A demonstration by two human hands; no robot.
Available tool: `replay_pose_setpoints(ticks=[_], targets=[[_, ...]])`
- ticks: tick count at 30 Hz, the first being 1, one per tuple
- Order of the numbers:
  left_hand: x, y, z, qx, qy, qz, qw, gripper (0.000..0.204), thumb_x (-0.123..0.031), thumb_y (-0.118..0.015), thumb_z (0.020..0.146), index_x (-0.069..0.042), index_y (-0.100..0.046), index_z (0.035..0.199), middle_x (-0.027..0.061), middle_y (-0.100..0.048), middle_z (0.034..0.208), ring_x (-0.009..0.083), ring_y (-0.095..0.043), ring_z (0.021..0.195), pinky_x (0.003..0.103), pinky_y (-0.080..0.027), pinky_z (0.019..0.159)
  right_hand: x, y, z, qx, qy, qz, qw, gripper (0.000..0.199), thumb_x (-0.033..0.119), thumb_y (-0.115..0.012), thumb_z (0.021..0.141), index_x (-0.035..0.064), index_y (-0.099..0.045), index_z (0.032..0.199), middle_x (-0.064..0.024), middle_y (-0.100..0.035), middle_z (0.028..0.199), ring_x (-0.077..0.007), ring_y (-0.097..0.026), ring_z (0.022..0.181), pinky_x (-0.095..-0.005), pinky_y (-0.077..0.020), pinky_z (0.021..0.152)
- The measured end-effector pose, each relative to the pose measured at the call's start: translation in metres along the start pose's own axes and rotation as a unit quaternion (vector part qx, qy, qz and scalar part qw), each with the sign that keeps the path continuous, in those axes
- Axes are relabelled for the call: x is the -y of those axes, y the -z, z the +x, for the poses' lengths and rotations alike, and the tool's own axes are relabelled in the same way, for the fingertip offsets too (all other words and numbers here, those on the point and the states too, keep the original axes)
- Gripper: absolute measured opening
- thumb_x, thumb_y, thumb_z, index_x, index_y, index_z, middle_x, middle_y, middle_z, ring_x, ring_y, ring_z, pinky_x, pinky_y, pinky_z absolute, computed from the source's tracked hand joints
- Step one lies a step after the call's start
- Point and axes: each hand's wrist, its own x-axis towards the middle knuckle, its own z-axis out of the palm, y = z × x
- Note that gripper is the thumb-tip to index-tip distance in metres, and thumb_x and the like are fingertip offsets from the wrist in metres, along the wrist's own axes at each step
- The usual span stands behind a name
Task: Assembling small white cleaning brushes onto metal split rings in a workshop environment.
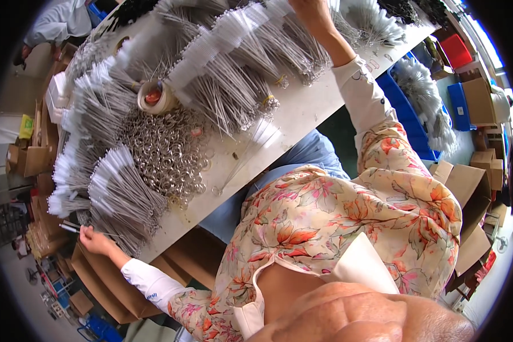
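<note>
My left hand (97,240) is at the table's left end, its fingers pinched on a thin wire brush (68,227) with a whitish head. Beside it lies a fanned bundle of similar wire brushes (122,191), white bristles at one end and bare wire stems at the other. At the far right my right hand (312,12) reaches over more bundled brushes (225,68); its fingers are cut off by the upper edge. Between the bundles is a heap of metal rings (168,151). One loose brush (251,151) lies near the table's front edge.
A white tub (155,98) with something red inside stands at the rings. Right of the table, a blue crate (407,108) holds more brushes. Cardboard boxes (111,282) stand below the left front edge. Another person's sleeve (62,23) shows at the far left.
</note>
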Motion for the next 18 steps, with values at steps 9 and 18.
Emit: replay_pose_setpoints(ticks=[9,18], targets=[[-0.134,-0.013,-0.046,0.037,0.041,-0.083,0.995,0.025,-0.021,-0.046,0.096,-0.009,-0.063,0.110,-0.0026,-0.042,0.078,0.0036,-0.031,0.055,0.018,-0.022,0.044,-0.059,0.021,-0.001,0.172,-0.115,-0.253,0.945,0.030,0.037,-0.060,0.078,0.0176,-0.069,0.099,-0.0117,-0.067,0.095,-0.0297,-0.065,0.089,-0.0400,-0.0499,0.076],[-0.163,0.033,-0.063,0.103,0.113,-0.234,0.960,0.035,-0.028,-0.049,0.095,-0.001,-0.055,0.116,-0.0029,-0.045,0.073,0.0001,-0.030,0.050,0.015,-0.022,0.039,-0.136,0.143,0.121,-0.201,-0.199,0.270,0.920,0.018,0.016,-0.055,0.085,0.0013,-0.063,0.090,0.0006,-0.051,0.061,-0.0123,-0.048,0.052,-0.0284,-0.0402,0.051]])
